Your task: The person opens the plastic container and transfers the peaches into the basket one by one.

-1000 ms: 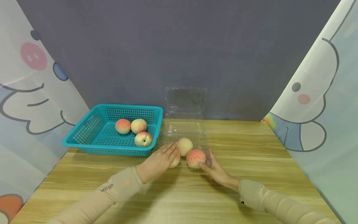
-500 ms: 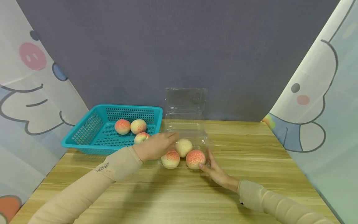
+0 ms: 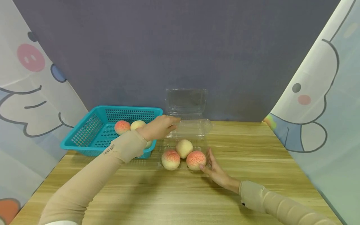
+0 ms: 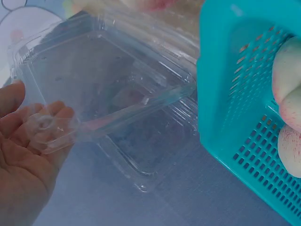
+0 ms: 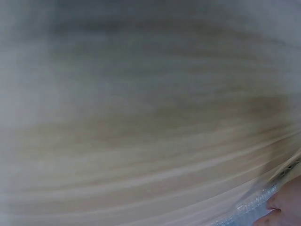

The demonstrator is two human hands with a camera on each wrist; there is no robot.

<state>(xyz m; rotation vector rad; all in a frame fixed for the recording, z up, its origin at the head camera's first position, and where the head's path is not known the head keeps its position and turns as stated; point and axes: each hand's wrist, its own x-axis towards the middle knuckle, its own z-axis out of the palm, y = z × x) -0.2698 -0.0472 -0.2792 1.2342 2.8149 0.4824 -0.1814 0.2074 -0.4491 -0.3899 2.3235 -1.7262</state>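
Observation:
A clear plastic clamshell box [image 3: 181, 164] stands mid-table with three peaches, a pale one [image 3: 184, 148] behind two red-blushed ones [image 3: 171, 160], [image 3: 196, 160]. Its clear lid [image 3: 194, 127] is raised and tilted behind them. My left hand [image 3: 160, 127] is at the lid's left side; in the left wrist view its loosely bent fingers [image 4: 61, 113] lie behind the lid's corner tab, thumb apart. With my right hand [image 3: 217, 172] I hold the box's right wall, thumb near the front peach and fingers outside. The right wrist view shows only fingertips [image 5: 282, 202] beside clear plastic.
A turquoise basket [image 3: 81, 147] stands left of the box, holding peaches [image 3: 122, 127], one mostly hidden by the left arm. Another clear plastic panel [image 3: 186, 99] stands upright against the grey backdrop [image 3: 180, 47]. Wooden tabletop [image 3: 247, 150] lies to the right.
My left hand has moved up and back from the front left peach, uncovering it. The clear lid has swung backward, away from the peaches. My right hand has stayed on the box.

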